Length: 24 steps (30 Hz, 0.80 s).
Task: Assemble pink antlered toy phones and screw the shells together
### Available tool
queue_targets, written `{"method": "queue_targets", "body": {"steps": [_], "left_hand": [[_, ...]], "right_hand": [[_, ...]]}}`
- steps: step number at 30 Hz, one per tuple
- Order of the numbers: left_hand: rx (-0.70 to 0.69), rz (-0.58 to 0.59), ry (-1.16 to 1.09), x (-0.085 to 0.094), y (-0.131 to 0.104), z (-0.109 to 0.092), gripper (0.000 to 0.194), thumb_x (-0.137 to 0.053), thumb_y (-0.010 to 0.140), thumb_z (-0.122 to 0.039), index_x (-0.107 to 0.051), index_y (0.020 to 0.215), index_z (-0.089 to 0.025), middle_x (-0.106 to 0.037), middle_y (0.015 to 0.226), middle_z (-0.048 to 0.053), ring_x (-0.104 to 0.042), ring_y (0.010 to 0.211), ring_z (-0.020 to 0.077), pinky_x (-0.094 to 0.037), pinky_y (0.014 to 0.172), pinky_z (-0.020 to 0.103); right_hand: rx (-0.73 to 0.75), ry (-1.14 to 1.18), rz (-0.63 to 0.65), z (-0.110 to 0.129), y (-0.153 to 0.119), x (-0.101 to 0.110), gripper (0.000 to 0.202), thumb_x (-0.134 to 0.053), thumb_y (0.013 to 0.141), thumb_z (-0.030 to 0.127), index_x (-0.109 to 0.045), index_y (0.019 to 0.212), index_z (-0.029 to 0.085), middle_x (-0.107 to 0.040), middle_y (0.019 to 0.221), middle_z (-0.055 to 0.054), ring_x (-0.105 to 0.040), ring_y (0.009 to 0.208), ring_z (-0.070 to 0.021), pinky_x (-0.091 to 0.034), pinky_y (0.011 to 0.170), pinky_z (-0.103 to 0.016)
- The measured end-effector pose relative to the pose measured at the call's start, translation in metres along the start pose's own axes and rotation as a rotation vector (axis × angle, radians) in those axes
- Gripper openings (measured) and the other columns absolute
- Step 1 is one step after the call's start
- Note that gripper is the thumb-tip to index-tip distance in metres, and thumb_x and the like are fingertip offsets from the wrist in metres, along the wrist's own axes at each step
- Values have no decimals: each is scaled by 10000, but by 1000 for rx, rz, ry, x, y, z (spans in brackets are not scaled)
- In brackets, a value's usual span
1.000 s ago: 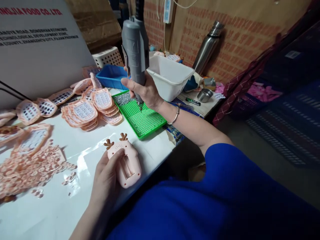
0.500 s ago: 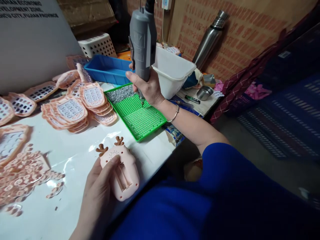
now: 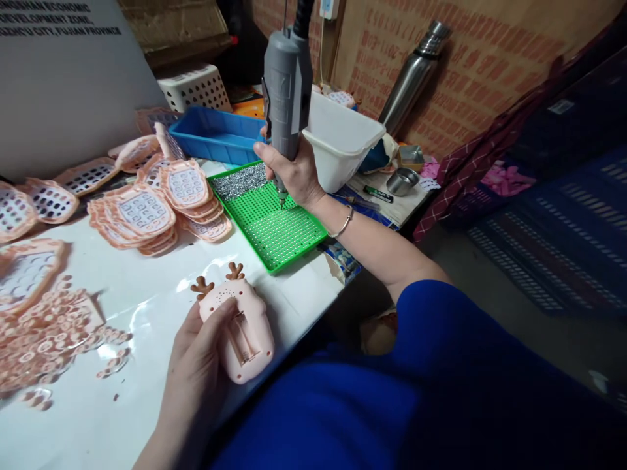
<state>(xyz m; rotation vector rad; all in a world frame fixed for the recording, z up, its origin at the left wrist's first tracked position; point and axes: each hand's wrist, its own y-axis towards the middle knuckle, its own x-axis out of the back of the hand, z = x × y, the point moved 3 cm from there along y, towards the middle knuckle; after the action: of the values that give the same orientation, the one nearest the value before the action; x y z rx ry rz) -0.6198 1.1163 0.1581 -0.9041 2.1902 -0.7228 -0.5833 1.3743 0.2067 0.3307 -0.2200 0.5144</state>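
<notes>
My left hand (image 3: 198,349) grips a pink plastic toy casing (image 3: 257,326) with brown antlers, its back turned up and its battery compartment uncovered. The thumb presses near the speaker holes; the fingers underneath are hidden. My right hand (image 3: 296,173) is closed around a grey electric screwdriver (image 3: 287,91), held upright with the bit pointing down. The bit's tip is over a green perforated tray (image 3: 274,245), and I cannot tell whether it touches. Small silvery screws (image 3: 242,183) lie heaped at the tray's far end.
Stacked pink keypad panels (image 3: 142,212) and a heap of small pink button pieces (image 3: 53,339) occupy the left. Behind the tray are a blue bin (image 3: 215,134) and a white tub (image 3: 343,137). A steel bottle (image 3: 411,81) leans at the back right, near a metal cup (image 3: 402,181).
The view has shifted slightly. My right hand keeps the screwdriver over the tray, its bit a little lower among the holes. My left hand still holds the toy casing.
</notes>
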Motion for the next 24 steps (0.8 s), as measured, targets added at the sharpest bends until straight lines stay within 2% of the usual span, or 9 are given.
{"method": "queue_targets", "body": {"steps": [4,8,10,12,15,17,19,24], "left_hand": [[-16,30,6,1,3,1,505,-860,594,-400,-691,1003,-157,-714,785,30,-662,648,168,-500,515,194],[-22,42,-22,2,8,2,534,-850,556,-376,-665,1001,-145,-711,797,46,-690,724,230,-549,609,274],[-29,25,-37,0,8,2,525,-834,534,-348,-660,983,-141,-706,792,46,-694,734,244,-564,649,310],[-40,12,-46,-1,7,1,503,-825,533,-334,-659,967,-141,-703,790,43,-693,737,240,-569,677,323],[-61,19,-66,-3,6,1,493,-827,550,-335,-662,973,-143,-706,799,41,-696,767,240,-574,710,326],[-74,38,-81,-3,7,1,500,-834,558,-333,-664,987,-143,-713,818,46,-701,806,246,-574,733,322],[-88,52,-96,-3,7,2,499,-837,565,-334,-662,991,-142,-719,838,55,-703,838,252,-573,752,321],[-97,51,-91,-2,7,2,480,-834,560,-331,-653,964,-144,-719,844,59,-703,840,259,-566,754,332]], "right_hand": [[30,-4,9,8,8,-1,536,-650,756,714,-485,942,239,-434,578,111,-425,488,-58,-456,531,-236],[166,175,-22,37,-1,-12,217,-673,854,311,-490,922,216,-436,561,115,-426,434,-49,-413,466,-212],[234,326,7,61,-21,-20,130,-621,848,214,-503,903,201,-450,577,103,-417,417,-45,-393,445,-213],[201,423,139,83,-46,-30,91,-585,870,269,-528,917,215,-430,588,91,-448,455,-57,-408,474,-216],[70,486,289,102,-79,-39,152,-665,806,312,-549,871,238,-493,645,77,-481,479,-74,-424,468,-224],[-30,479,358,105,-92,-44,226,-735,769,350,-543,778,232,-498,634,71,-494,498,-88,-461,491,-233],[-96,474,367,103,-97,-46,310,-765,764,374,-510,671,223,-485,594,63,-483,510,-97,-481,525,-247],[-104,452,400,95,-97,-50,428,-785,754,399,-451,550,227,-481,547,52,-470,504,-110,-459,530,-278]]}}
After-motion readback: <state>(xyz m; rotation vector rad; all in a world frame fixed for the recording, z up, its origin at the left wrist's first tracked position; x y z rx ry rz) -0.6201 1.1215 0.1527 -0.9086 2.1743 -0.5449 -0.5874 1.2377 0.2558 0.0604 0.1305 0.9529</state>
